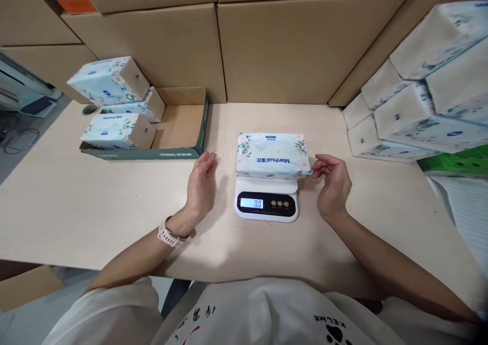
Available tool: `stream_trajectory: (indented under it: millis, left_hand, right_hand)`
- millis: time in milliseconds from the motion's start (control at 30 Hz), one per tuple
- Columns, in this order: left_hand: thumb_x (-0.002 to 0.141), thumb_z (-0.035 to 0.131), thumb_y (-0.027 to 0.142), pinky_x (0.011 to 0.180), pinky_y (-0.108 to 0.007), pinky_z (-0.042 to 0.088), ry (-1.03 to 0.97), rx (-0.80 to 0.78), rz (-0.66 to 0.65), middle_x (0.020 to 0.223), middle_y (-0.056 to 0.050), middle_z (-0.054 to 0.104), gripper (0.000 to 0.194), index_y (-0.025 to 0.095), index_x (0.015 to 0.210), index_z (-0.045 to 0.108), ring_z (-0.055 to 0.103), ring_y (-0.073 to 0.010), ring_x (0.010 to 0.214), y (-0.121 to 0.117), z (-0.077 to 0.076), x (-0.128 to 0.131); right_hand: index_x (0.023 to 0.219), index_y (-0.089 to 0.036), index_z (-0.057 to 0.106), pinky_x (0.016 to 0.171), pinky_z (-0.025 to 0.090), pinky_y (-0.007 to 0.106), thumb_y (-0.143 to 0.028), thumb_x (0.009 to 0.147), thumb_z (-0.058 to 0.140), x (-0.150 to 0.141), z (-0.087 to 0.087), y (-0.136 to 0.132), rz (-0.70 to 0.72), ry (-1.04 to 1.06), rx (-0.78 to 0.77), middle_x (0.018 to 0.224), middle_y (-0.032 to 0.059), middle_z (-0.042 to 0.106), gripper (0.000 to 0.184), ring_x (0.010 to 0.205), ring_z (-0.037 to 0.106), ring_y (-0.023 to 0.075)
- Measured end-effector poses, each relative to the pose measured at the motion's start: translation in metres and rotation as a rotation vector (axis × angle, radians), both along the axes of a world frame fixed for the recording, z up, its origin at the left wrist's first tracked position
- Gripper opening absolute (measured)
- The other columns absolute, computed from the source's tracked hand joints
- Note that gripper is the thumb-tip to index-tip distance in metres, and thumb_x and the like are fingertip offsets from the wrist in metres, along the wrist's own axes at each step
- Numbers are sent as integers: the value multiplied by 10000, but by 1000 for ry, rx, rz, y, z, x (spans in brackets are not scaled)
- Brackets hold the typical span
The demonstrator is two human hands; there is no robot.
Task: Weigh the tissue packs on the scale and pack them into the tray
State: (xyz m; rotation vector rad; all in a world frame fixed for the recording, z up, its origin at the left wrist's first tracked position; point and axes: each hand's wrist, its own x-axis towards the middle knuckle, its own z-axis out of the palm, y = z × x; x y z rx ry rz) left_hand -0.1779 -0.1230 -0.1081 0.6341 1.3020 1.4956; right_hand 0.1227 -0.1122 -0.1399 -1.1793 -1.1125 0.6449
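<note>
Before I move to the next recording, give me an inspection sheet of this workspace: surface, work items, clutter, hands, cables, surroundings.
Surface: pale tabletop.
Work items: Manhua pack on the white scale; display reads 0.0.
Clutter: shallow green-sided box at left with three packs visible; more stacked packs at right.
Hands: left hand open, apart from the pack; right hand loosely open at its right edge, contact unclear.
Cables: thin looped cable beyond the table's left edge.
Surroundings: cardboard boxes behind the table.
</note>
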Motion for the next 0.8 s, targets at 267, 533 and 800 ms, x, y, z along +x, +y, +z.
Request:
stream_trajectory:
  millis: [267, 533, 800]
  left_hand:
    - [857, 699, 413, 1394, -480, 368, -2, -4, 11, 1584, -139, 620, 414, 224, 1224, 668, 564, -309, 1550, 1, 2, 3]
    - [863, 707, 422, 1384, -485, 378, 23, -10, -14, 1474, -143, 700, 466, 212, 1277, 667, 595, -310, 1515, 1, -1, 1]
    - [859, 713, 402, 1380, -475, 390, 12, -10, 0, 1537, -137, 668, 420, 214, 1232, 673, 592, -309, 1525, 2, -1, 2]
  right_hand:
    - [1039, -214, 769, 703, 486, 348, -579, 1048, 485, 1, -1, 0, -16, -10, -5, 871, 31, 690, 463, 740, 601, 171]
    - [1009, -214, 783, 707, 486, 359, -622, 1068, 477, 2, -2, -2, 8, -8, 16, 860, 39, 695, 514, 745, 608, 177]
    - [1004, -240, 778, 698, 497, 384, -654, 1087, 414, 5, -5, -1, 9, -57, 21, 870, 43, 689, 558, 751, 611, 194]
